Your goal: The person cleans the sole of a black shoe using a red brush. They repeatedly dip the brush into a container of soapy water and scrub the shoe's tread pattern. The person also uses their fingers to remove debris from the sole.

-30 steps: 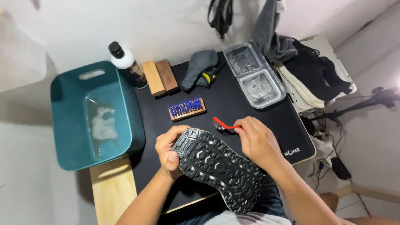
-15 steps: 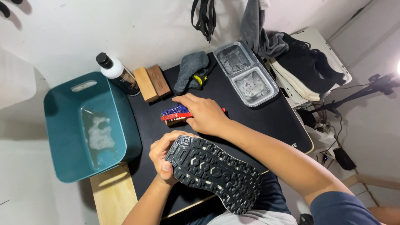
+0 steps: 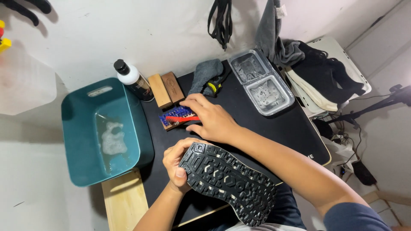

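Head view, with places given relative to the blue-bristled brush (image 3: 174, 117) on the black counter (image 3: 274, 128). The right hand (image 3: 210, 119) rests just right of the brush, its fingers (image 3: 191, 102) curled over a red tool (image 3: 183, 119) that lies across the bristles; whether they pinch it cannot be told. Nearer the viewer, the left hand (image 3: 176, 163) grips the toe of a black shoe (image 3: 229, 182), sole up, fingers pressed around its edge. A sound grip would take the tool by its handle, clear of the bristles. Left of the brush, the teal tub (image 3: 77, 124) of soapy water crowds the counter edge; behind it stand two wooden blocks (image 3: 166, 89) and a bottle (image 3: 132, 80). Open room lies to the right, before the clear tray (image 3: 261, 81).
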